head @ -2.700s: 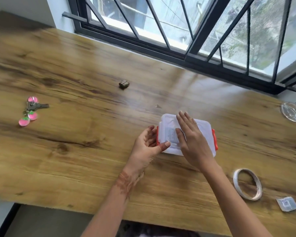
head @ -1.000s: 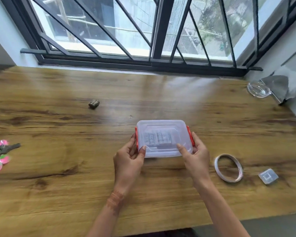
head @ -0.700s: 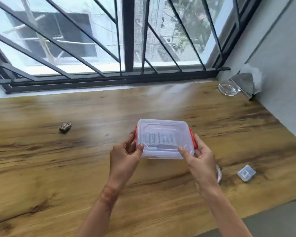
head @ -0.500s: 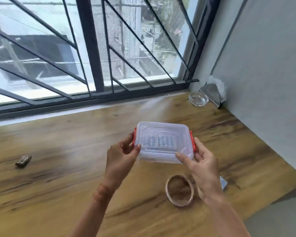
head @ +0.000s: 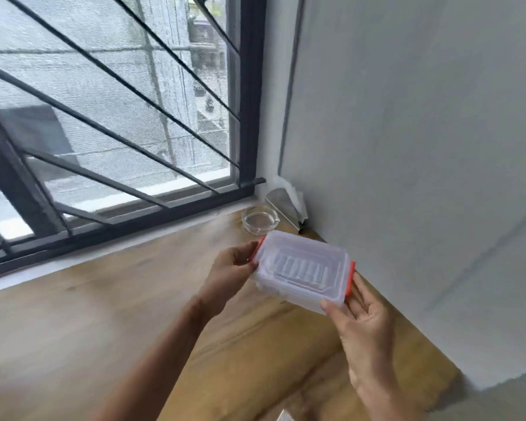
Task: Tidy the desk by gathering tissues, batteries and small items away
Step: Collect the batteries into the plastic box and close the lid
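A clear plastic box [head: 304, 270] with red side clips and a closed lid hangs above the right end of the wooden desk [head: 88, 323]. A row of batteries shows dimly through its lid. My left hand [head: 228, 275] grips the box's left end at the red clip. My right hand [head: 359, 317] holds its right end, thumb on the front corner and fingers behind the clip. The box is tilted, with its right end lower and nearer to me.
A clear glass ashtray [head: 259, 221] sits in the desk's far right corner, beside a shiny metal holder with white tissue [head: 287, 202]. A grey wall runs along the desk's right edge. A barred window lies behind the desk.
Both hands have lifted the box off the desk and carried it right toward the corner. The view swung right, so the keys, tape ring and small items have left the frame.
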Action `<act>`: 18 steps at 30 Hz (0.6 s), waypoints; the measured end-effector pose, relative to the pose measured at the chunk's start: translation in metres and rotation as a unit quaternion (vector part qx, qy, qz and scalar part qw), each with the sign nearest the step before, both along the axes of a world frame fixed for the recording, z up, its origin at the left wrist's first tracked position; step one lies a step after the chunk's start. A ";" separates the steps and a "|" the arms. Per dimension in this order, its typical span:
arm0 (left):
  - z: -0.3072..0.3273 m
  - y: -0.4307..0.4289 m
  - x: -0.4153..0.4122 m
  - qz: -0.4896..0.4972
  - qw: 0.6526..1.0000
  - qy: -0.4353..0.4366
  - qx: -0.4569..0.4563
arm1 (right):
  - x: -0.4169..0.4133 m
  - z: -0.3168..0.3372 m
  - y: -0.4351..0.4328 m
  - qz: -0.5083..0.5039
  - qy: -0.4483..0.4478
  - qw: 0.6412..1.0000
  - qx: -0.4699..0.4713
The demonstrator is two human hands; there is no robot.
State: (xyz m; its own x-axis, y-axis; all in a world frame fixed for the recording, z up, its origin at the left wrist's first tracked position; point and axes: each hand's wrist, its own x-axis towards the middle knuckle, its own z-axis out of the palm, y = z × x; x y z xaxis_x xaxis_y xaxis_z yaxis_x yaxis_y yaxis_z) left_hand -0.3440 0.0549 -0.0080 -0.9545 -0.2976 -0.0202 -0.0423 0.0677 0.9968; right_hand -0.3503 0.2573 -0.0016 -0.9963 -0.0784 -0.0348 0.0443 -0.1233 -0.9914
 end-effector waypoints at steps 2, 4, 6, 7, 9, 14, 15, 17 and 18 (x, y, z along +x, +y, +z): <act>-0.003 0.007 -0.028 -0.022 1.000 -0.018 0.004 | -0.018 -0.008 0.004 -0.032 -0.012 0.999 -0.014; -0.008 0.011 -0.056 -0.037 0.999 -0.034 -0.001 | -0.035 -0.018 0.007 -0.059 -0.022 0.997 -0.035; -0.015 0.015 -0.081 -0.042 0.998 -0.044 -0.005 | -0.051 -0.029 0.006 -0.079 -0.029 0.995 -0.043; -0.017 0.015 -0.091 -0.041 0.998 -0.049 -0.007 | -0.057 -0.034 0.004 -0.088 -0.031 0.995 -0.046; -0.020 0.018 -0.112 -0.040 0.997 -0.058 -0.010 | -0.070 -0.048 0.001 -0.105 -0.040 0.992 -0.056; -0.035 0.019 -0.152 -0.050 0.996 -0.072 -0.021 | -0.091 -0.073 -0.008 -0.149 -0.060 0.984 -0.073; -0.037 0.020 -0.157 -0.043 0.996 -0.078 -0.022 | -0.094 -0.076 -0.010 -0.160 -0.063 0.982 -0.074; -0.040 0.021 -0.165 -0.029 0.996 -0.086 -0.021 | -0.097 -0.079 -0.012 -0.179 -0.068 0.978 -0.085; -0.042 0.022 -0.168 -0.027 0.996 -0.089 -0.019 | -0.097 -0.080 -0.014 -0.185 -0.070 0.977 -0.084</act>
State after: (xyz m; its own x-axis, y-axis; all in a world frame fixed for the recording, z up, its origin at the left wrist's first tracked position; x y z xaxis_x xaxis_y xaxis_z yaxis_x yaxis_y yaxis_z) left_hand -0.5125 0.0767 -0.0504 -0.9516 -0.2494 -0.1795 -0.2125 0.1126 0.9706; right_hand -0.4477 0.2436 -0.0820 -0.9440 0.2696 -0.1900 0.0991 -0.3177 -0.9430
